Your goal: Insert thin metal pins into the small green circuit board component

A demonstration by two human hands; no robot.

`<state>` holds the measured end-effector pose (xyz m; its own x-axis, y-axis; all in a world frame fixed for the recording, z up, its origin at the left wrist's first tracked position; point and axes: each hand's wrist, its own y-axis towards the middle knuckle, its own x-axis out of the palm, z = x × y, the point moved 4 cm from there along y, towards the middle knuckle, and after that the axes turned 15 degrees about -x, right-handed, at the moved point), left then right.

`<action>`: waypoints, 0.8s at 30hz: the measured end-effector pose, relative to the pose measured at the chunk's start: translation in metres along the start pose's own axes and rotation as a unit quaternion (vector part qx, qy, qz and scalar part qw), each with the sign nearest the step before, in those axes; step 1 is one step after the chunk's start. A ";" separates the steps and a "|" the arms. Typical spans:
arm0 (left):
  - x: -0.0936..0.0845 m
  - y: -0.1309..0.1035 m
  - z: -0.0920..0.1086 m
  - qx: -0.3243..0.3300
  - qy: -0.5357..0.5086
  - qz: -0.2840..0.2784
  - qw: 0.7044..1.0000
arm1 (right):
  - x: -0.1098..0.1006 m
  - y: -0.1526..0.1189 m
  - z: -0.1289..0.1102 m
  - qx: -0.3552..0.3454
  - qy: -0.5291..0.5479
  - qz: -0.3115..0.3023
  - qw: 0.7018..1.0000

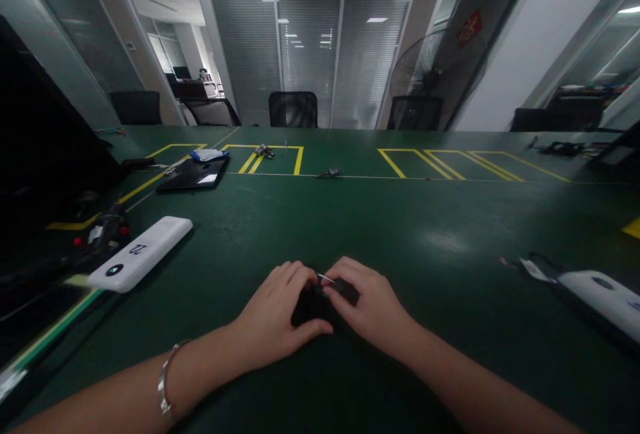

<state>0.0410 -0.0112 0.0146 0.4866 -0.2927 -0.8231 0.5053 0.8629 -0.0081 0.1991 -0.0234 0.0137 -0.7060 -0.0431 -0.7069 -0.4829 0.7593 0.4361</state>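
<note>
Low in the middle of the head view, both hands meet just above the green table. My right hand [367, 297] pinches a thin silvery piece [326, 279] between thumb and forefinger; its kind is too small to make out. Against its tip end rest the bent fingers of my left hand [280, 304], with the thumb held lower and apart. A small dark thing with a greenish spot [320, 292] shows between the fingertips, mostly hidden by fingers and shadow. The left wrist wears a silvery bangle [164, 384].
A white power bank marked 22 [143, 254] lies to the left, another white device [603, 297] with a cable to the right. Farther back are a black laptop-like slab [193, 175], small metal parts [265, 151], a small dark connector-like piece [331, 173] and yellow tape outlines [299, 161].
</note>
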 end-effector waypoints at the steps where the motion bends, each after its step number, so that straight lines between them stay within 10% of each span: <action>1: 0.000 0.000 0.000 -0.004 0.004 0.002 1.000 | 0.001 0.000 0.000 -0.008 0.000 -0.011 1.000; 12: -0.001 -0.001 -0.003 -0.011 -0.035 0.008 0.999 | 0.002 0.000 -0.002 -0.010 -0.029 -0.094 0.995; 24: -0.003 0.003 -0.013 -0.034 -0.277 -0.027 0.960 | 0.004 -0.001 0.002 -0.002 -0.011 -0.050 0.999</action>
<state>0.0317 -0.0020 0.0099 0.7748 -0.4963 -0.3917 0.5020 0.8595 -0.0960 0.1978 -0.0237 0.0094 -0.6433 -0.1045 -0.7585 -0.5521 0.7497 0.3650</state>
